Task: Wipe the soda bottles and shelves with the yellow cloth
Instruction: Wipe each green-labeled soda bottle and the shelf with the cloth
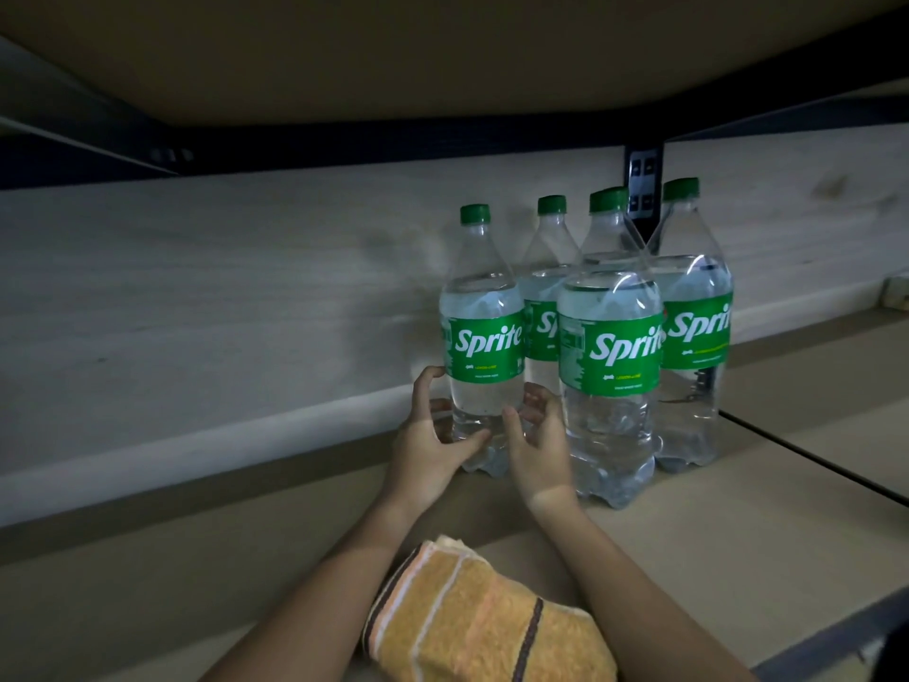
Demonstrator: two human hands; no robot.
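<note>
Several clear Sprite bottles with green caps and labels stand upright in a cluster on the tan shelf board (221,583). My left hand (433,438) curls round the lower left side of the leftmost Sprite bottle (484,347), thumb on its front. My right hand (538,447) cups the same bottle's lower right side, its fingers between this bottle and the front bottle (610,366). The folded yellow cloth (492,627), striped brown and white, lies on the shelf between my forearms; neither hand touches it.
The underside of the upper shelf (442,51) hangs low overhead. A pale back wall (196,287) runs behind the bottles, with a dark metal upright (642,174) behind them. A dark seam (811,465) separates the adjoining board on the right.
</note>
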